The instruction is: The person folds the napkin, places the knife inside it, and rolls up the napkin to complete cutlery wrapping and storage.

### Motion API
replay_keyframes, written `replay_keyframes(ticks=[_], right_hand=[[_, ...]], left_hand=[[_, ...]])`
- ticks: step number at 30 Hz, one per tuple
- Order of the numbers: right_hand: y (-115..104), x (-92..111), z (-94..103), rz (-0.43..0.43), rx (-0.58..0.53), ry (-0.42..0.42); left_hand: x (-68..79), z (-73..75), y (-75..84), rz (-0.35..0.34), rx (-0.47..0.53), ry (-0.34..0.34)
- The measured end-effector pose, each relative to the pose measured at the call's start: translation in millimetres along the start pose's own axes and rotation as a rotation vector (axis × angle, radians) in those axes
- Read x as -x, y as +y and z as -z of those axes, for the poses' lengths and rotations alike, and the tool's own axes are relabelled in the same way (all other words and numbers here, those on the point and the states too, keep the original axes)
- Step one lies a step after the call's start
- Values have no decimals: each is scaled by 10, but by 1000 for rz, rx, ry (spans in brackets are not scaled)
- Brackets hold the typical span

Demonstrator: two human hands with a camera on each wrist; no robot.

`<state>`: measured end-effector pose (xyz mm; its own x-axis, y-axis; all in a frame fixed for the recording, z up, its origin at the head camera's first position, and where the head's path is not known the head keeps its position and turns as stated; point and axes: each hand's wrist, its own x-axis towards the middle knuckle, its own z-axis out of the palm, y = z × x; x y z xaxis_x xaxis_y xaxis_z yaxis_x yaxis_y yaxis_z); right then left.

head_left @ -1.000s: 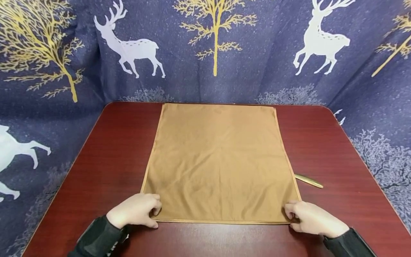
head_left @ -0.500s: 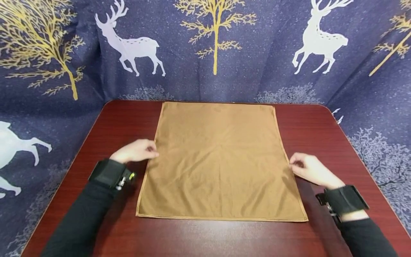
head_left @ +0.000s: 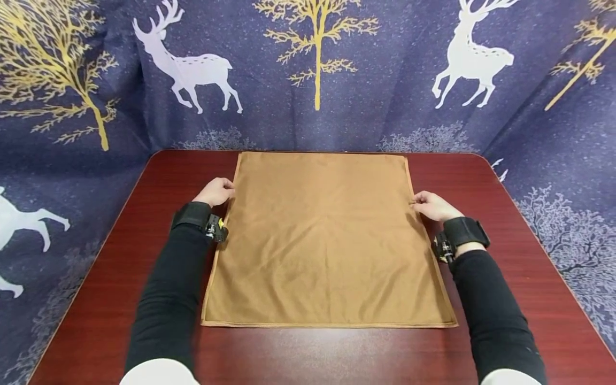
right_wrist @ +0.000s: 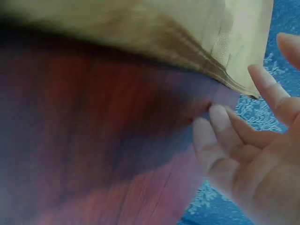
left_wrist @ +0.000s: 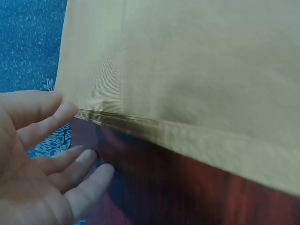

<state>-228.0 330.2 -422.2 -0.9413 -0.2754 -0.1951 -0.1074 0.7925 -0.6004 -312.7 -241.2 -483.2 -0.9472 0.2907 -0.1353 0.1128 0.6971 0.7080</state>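
A tan square cloth (head_left: 317, 240) with a stitched hem lies spread on the table, with soft creases across its nearer half. My left hand (head_left: 215, 191) is at the upper part of the cloth's left edge. In the left wrist view its fingers (left_wrist: 89, 187) are spread and loosely bent beside the hem, holding nothing. Across from it, my right hand (head_left: 433, 206) is by the right edge, slightly nearer to me. The right wrist view shows its fingers (right_wrist: 206, 136) relaxed and apart, close to the cloth's far corner.
The dark red wooden table (head_left: 120, 267) surrounds the cloth on the sides and front. Behind it hangs a blue curtain (head_left: 274, 64) printed with white deer and golden trees. Black wrist straps (head_left: 466, 231) with small cameras sit on both wrists.
Both hands have left the cloth's near corners and moved away from me along its side edges. The slim golden object at the right is now hidden behind my right arm.
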Motion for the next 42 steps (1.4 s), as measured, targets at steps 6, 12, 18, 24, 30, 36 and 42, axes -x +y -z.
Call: replay_keyframes(ticks=[6,12,18,24,30,36,42], right_hand=[[556,-503,-2,55,-138,20],[1387,-1110,-109,84,-216,55],[460,-784,-33,-73,-179,42],[55,-716,-4,-98,-191,39],[-42,-727,-27,-90,-223,197],[-236,-656,64,-61,-334,189],[-222,-691,185,-53,-329,61]], left_hand=[[-569,-39,-632,-24,36,3],[-751,-93,-616,12,73,8],[-1065,-229,-824,5,153,30],[-1155,-224,-713,18,129,82],[-1120,-235,-497,-82,96,396],[-400,-26,622,-40,173,261],[-143,126,1056,-48,203,119]])
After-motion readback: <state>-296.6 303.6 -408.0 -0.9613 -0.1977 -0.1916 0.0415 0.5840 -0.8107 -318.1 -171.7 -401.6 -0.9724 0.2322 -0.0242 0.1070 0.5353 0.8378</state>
